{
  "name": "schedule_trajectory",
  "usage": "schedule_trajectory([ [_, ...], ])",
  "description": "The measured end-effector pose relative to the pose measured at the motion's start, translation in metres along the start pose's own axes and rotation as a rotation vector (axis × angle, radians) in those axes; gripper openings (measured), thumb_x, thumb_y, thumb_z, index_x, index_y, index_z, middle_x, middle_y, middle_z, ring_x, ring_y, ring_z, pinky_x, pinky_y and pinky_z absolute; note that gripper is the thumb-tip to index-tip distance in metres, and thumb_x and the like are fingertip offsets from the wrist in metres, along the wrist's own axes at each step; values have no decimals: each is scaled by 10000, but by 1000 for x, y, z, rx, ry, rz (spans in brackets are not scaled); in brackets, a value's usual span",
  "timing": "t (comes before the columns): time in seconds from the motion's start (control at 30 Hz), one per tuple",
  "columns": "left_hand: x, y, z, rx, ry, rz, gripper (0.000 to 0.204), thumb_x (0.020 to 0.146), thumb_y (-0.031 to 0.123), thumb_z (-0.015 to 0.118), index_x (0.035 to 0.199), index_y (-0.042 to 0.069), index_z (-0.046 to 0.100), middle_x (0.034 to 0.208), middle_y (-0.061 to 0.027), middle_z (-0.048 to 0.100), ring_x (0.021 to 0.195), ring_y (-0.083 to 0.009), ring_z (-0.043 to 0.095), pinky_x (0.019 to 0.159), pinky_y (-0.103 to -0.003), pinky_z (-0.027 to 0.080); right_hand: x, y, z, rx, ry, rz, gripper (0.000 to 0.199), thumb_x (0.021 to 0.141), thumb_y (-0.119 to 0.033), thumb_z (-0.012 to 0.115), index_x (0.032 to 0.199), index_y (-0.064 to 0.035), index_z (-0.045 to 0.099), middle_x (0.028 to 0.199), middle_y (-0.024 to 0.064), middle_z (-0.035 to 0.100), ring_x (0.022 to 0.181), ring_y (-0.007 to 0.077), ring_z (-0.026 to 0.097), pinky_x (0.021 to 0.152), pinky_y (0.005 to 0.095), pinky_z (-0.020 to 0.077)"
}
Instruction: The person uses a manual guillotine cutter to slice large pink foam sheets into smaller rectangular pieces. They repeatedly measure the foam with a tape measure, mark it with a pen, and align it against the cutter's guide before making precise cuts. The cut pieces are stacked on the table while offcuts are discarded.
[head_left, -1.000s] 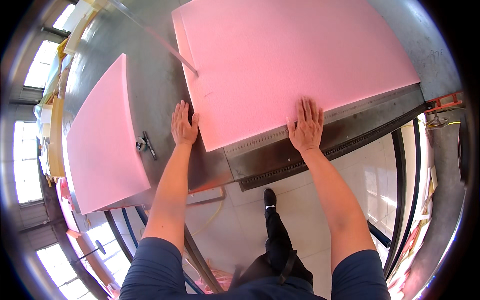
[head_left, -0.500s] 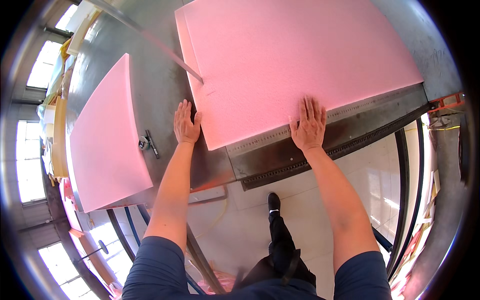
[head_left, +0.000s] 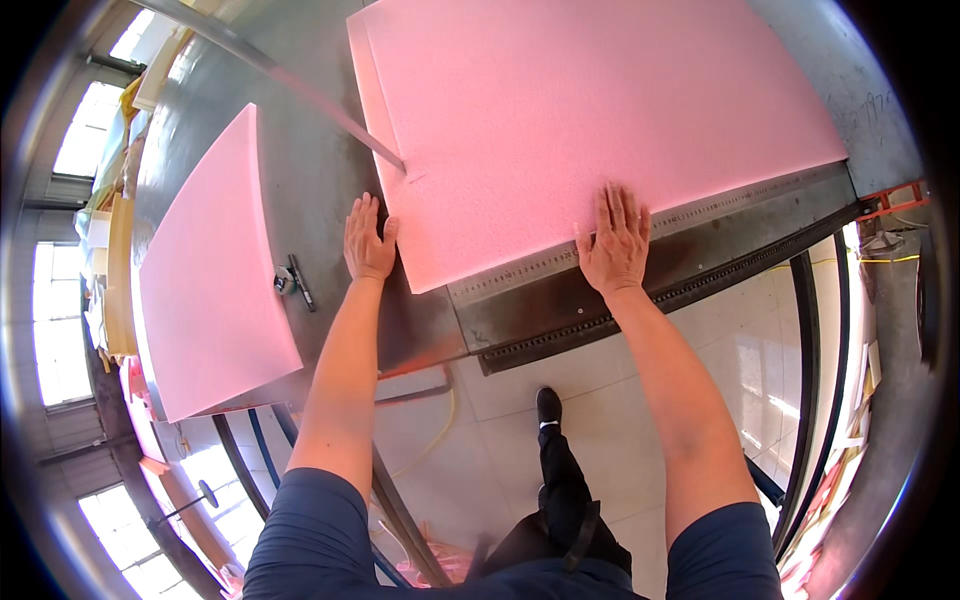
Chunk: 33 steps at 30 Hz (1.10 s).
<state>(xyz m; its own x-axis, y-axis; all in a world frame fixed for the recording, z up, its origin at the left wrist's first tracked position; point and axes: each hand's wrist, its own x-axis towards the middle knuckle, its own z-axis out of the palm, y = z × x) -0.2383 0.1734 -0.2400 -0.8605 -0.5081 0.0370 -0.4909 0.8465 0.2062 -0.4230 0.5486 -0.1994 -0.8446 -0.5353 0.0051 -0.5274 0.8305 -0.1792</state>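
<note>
Pink foam sheet (head_left: 600, 120) lies flat on steel worktop (head_left: 310, 190), w/ left hand (head_left: 366, 240) at its 8 o'clock edge, right hand (head_left: 615, 245) on its 6 o'clock edge; fingers spread flat, gripping nothing. Risk: uneven push could skew sheet off the ruler strip (head_left: 720, 205).

The large pink foam sheet (head_left: 600, 130) is sliding a little farther along the metal table (head_left: 320, 190), away from the person, its near corner edging rightward. Both hands are travelling with it: the left hand (head_left: 367, 243) at its side edge, the right hand (head_left: 613, 245) flat on its near edge.
</note>
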Motion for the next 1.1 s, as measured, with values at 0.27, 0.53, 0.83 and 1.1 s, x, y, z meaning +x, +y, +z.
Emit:
schedule_trajectory([
  [0.27,-1,3,1,-23,29,4,593,993,487,488,1380,44,559,1504,-126,481,1425,-313,395,1179,-457,288,-2,2,2,8,18,-3,643,962,-402,524,1500,-71,404,1551,122,403,1458,337,318,1216,511,178],
  [0.53,-7,2,0,-7,25,4,587,999,472,482,1413,57,523,1531,-109,450,1438,-309,374,1189,-456,276,-7,2,-1,38,-12,6,653,960,-399,540,1506,-75,389,1550,123,400,1460,333,314,1217,520,178],
  [0.83,-10,2,-2,-25,2,-5,598,1003,455,477,1456,64,473,1554,-103,419,1454,-299,351,1197,-453,265,-7,1,-3,40,0,-10,677,968,-422,528,1521,-69,363,1546,133,403,1464,342,306,1220,527,172],
  [1.1,-15,7,-8,-6,-34,-19,619,998,465,476,1469,64,456,1575,-87,389,1468,-288,328,1207,-459,242,-10,2,-7,46,-38,-16,693,966,-433,523,1520,-54,353,1546,141,400,1467,359,297,1214,547,174],
])
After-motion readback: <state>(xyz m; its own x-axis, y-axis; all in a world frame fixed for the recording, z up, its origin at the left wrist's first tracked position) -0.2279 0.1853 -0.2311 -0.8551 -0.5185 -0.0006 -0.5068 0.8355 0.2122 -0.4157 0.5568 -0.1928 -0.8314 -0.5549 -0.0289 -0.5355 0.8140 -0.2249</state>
